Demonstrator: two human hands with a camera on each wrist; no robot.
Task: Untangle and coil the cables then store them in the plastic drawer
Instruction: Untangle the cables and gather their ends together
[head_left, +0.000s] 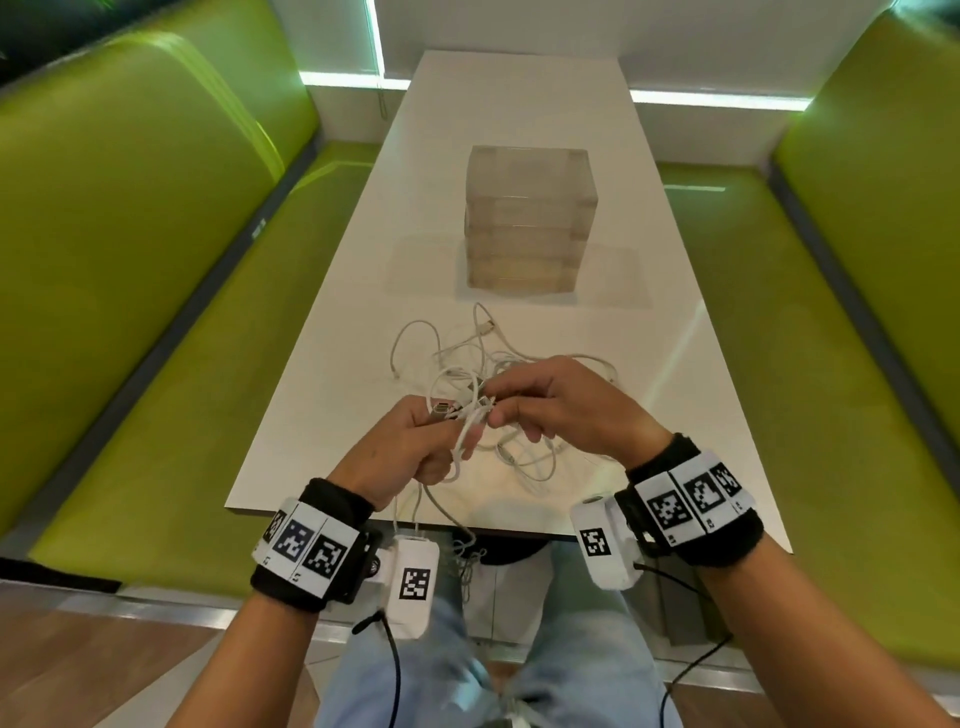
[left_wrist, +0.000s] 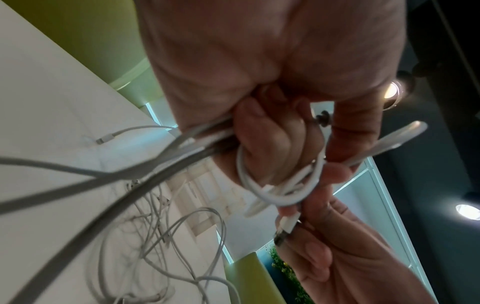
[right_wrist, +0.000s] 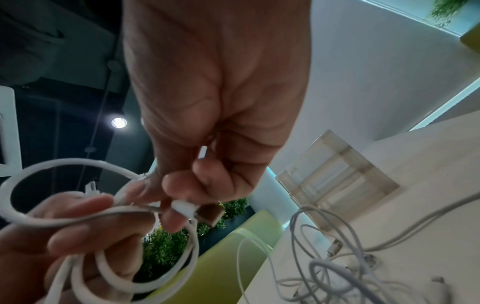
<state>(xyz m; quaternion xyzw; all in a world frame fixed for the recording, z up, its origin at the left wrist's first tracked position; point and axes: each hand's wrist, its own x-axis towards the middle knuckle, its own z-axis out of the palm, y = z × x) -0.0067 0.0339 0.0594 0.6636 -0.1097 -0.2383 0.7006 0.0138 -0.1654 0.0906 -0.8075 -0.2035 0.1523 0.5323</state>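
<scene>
A tangle of white cables (head_left: 498, 374) lies on the white table (head_left: 322, 415), with loose loops seen in the wrist views (left_wrist: 166, 236) (right_wrist: 337, 257). My left hand (head_left: 415, 447) grips a small coiled bundle of white cable (left_wrist: 280, 185) (right_wrist: 103, 246) above the table's near edge. My right hand (head_left: 550, 405) pinches a USB plug end (right_wrist: 192, 209) (left_wrist: 285, 226) of that cable right beside the left fingers. The clear plastic drawer unit (head_left: 527, 218) (right_wrist: 335, 174) stands upright beyond the tangle, its drawers closed as far as I can see.
Green upholstered benches (head_left: 130, 260) (head_left: 857, 312) flank the narrow table on both sides. A white wall with lit strips (head_left: 717, 98) closes the far end. Cable strands hang over the table's near edge (head_left: 441, 514) toward my legs.
</scene>
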